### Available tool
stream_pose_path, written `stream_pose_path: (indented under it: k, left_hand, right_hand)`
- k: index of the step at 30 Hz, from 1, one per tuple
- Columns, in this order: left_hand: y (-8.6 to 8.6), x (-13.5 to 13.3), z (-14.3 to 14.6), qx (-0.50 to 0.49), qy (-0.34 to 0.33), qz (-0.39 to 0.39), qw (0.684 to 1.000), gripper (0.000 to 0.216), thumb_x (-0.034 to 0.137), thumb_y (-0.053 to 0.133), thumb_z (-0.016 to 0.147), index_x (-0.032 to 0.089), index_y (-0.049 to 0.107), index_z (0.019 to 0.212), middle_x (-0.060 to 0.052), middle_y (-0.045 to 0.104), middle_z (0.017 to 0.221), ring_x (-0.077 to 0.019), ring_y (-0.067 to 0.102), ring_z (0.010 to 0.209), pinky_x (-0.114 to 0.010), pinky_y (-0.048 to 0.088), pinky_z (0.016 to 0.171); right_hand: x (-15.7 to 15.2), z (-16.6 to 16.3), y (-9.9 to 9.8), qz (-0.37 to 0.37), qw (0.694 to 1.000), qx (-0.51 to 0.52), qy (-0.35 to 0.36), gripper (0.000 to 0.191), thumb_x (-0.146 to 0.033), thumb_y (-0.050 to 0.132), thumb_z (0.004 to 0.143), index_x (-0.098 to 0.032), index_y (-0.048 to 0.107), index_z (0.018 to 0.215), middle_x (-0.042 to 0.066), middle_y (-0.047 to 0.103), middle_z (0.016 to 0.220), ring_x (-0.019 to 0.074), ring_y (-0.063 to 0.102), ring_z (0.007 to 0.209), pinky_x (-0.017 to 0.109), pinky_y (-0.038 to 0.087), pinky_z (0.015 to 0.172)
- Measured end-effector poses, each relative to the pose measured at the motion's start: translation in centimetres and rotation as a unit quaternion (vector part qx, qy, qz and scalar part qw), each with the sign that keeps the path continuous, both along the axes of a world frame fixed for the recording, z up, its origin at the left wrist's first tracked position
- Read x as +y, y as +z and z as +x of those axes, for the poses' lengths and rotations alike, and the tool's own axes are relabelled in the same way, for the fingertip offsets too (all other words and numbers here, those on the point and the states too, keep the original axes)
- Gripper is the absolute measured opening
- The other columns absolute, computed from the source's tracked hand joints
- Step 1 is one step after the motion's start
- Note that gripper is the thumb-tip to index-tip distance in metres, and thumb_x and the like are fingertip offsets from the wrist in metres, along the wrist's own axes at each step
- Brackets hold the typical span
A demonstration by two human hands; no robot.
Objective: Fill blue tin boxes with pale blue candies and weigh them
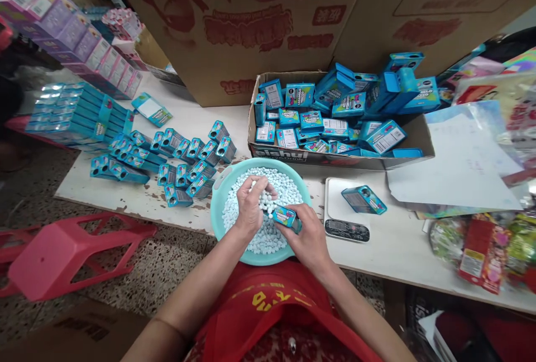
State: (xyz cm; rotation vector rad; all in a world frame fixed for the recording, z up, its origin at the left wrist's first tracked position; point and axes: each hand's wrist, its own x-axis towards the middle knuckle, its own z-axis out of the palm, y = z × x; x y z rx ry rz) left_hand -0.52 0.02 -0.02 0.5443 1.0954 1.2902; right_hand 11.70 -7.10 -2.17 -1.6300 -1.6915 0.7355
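A turquoise basin (221, 183) full of small white candies (274, 239) sits at the table's near edge. My left hand (251, 205) is cupped and closed on a pinch of candies above the pile. My right hand (307, 236) grips a small blue candy box (285, 217), tilted with its open end toward the left hand. Another blue box (363, 199) lies on a white digital scale (335, 205) just right of the basin.
A cardboard tray (326, 158) behind the basin holds several blue boxes. Several more boxes (184, 158) lie loose at the left, beside stacked blue packs (75, 113). White paper (456, 166) and wrapped goods (481, 250) lie at the right. A pink stool (67, 250) lies tipped on the floor.
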Motion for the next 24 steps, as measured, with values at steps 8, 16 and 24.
stream_pose_path:
  k: [8, 16, 24]
  left_hand:
    - [0.4, 0.1, 0.8, 0.034, -0.021, 0.006, 0.999, 0.022, 0.034, 0.065, 0.074, 0.017, 0.053, 0.068, 0.003, 0.055, 0.054, -0.0112, 0.057, 0.051, -0.024, 0.046, 0.055]
    - [0.6, 0.2, 1.4, 0.058, 0.001, -0.013, 0.998, 0.023, 0.034, 0.068, 0.071, 0.017, 0.054, 0.074, 0.004, 0.055, 0.059, -0.0086, 0.054, 0.052, -0.02, 0.044, 0.049]
    - [0.8, 0.2, 1.6, 0.058, 0.011, 0.011, 0.998, 0.026, 0.038, 0.066, 0.074, 0.017, 0.052, 0.068, 0.004, 0.053, 0.058, -0.0077, 0.052, 0.051, -0.02, 0.044, 0.05]
  right_hand:
    - [0.0, 0.4, 0.3, 0.001, 1.0, 0.014, -0.01, 0.022, -0.029, 0.065, 0.079, -0.022, 0.057, 0.098, 0.005, 0.061, 0.09, 0.0232, 0.057, 0.085, 0.034, 0.045, 0.073]
    - [-0.1, 0.6, 0.5, 0.015, 0.999, 0.027, -0.022, 0.02, -0.029, 0.064, 0.079, -0.022, 0.057, 0.097, 0.005, 0.061, 0.089, 0.0227, 0.057, 0.085, 0.034, 0.045, 0.073]
    - [-0.2, 0.9, 0.9, 0.02, 0.999, 0.032, -0.031, 0.021, -0.027, 0.065, 0.079, -0.022, 0.057, 0.097, 0.005, 0.062, 0.09, 0.0223, 0.057, 0.087, 0.033, 0.045, 0.074]
